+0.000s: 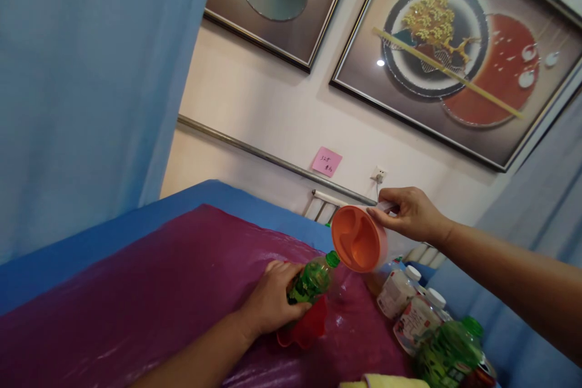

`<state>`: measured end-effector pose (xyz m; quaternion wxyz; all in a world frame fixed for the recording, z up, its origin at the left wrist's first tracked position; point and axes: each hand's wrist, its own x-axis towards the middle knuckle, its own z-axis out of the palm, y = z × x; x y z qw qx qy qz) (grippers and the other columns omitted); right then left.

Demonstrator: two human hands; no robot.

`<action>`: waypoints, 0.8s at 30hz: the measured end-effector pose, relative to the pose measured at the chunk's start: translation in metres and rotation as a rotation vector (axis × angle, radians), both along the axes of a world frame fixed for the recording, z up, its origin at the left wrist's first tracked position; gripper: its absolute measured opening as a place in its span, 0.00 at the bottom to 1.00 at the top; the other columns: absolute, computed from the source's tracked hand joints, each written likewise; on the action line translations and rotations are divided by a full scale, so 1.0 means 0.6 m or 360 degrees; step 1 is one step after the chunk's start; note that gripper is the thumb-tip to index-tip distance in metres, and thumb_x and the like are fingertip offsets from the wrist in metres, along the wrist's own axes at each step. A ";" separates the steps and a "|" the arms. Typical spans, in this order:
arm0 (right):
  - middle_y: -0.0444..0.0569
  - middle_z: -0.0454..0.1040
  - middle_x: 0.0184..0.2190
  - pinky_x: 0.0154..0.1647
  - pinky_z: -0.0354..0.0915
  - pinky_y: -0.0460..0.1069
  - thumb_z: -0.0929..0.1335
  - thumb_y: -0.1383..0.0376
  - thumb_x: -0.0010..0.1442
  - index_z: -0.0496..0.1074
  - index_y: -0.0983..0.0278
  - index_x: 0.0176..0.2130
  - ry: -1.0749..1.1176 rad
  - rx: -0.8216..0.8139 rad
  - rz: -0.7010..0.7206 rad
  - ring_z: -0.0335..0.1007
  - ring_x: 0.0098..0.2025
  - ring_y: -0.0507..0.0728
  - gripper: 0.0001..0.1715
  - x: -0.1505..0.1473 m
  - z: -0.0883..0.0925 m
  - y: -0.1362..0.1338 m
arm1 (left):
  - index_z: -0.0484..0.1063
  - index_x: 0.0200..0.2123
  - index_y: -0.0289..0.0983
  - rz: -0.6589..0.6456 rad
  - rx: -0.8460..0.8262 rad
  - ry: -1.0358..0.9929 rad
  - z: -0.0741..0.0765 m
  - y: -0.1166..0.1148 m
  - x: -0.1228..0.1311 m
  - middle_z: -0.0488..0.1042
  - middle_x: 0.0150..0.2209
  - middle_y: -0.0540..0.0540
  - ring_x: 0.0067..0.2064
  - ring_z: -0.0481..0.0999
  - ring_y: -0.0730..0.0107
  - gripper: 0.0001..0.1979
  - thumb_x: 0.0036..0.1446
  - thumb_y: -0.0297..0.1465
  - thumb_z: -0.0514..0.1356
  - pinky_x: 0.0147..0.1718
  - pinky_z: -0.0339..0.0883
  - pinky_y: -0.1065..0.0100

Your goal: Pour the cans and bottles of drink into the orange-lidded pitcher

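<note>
My left hand [275, 300] is closed around a small green-labelled plastic bottle [313, 282] with a green cap on it. The bottle leans to the right above a red bowl with a wavy rim [304, 327], partly hidden by the hand and bottle. Just beyond the cap, my right hand [411, 215] grips the handle of a cup [359, 239], pale outside and orange inside. Tipped on its side, the cup has its mouth facing me. A curved shape shows inside it; whether that is a divider or liquid I cannot tell.
Glossy purple sheeting [159, 291] covers the blue surface [218, 194]. White-capped bottles [416, 321], a larger green bottle [450, 351] and a can stand at the right. A yellow cloth [391, 382] lies at the near edge. Blue curtains [82, 85] hang at both sides.
</note>
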<state>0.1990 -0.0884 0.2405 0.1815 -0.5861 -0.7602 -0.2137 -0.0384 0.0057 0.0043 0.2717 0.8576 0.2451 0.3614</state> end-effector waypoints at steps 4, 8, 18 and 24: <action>0.39 0.58 0.16 0.22 0.49 0.45 0.68 0.50 0.58 0.60 0.61 0.21 0.0045 0.0000 0.0011 0.52 0.21 0.49 0.24 0.006 -0.005 0.000 | 0.75 0.49 0.40 -0.0004 0.0003 0.0002 0.002 -0.001 0.000 0.80 0.45 0.46 0.47 0.75 0.54 0.28 0.42 0.32 0.71 0.53 0.61 0.54; 0.39 0.58 0.17 0.23 0.50 0.45 0.68 0.51 0.58 0.59 0.61 0.21 0.0104 0.0001 0.0040 0.52 0.21 0.49 0.23 0.009 -0.007 -0.003 | 0.75 0.50 0.40 0.0005 0.0023 0.0013 0.000 0.001 0.002 0.80 0.45 0.46 0.48 0.75 0.54 0.29 0.41 0.31 0.71 0.53 0.62 0.54; 0.37 0.50 0.18 0.23 0.46 0.46 0.68 0.48 0.57 0.58 0.60 0.20 0.0602 0.0338 -0.0146 0.47 0.22 0.49 0.26 0.046 -0.066 -0.019 | 0.75 0.50 0.42 0.0057 0.0099 -0.0025 -0.016 0.014 0.006 0.80 0.49 0.45 0.50 0.76 0.52 0.28 0.42 0.31 0.71 0.54 0.64 0.54; 0.37 0.49 0.18 0.23 0.49 0.47 0.66 0.37 0.57 0.52 0.58 0.20 0.1418 0.0749 -0.0498 0.48 0.22 0.51 0.34 0.075 -0.202 -0.043 | 0.74 0.55 0.40 0.0162 0.0002 -0.0056 -0.027 0.030 0.010 0.79 0.53 0.42 0.54 0.76 0.50 0.32 0.44 0.35 0.70 0.57 0.65 0.52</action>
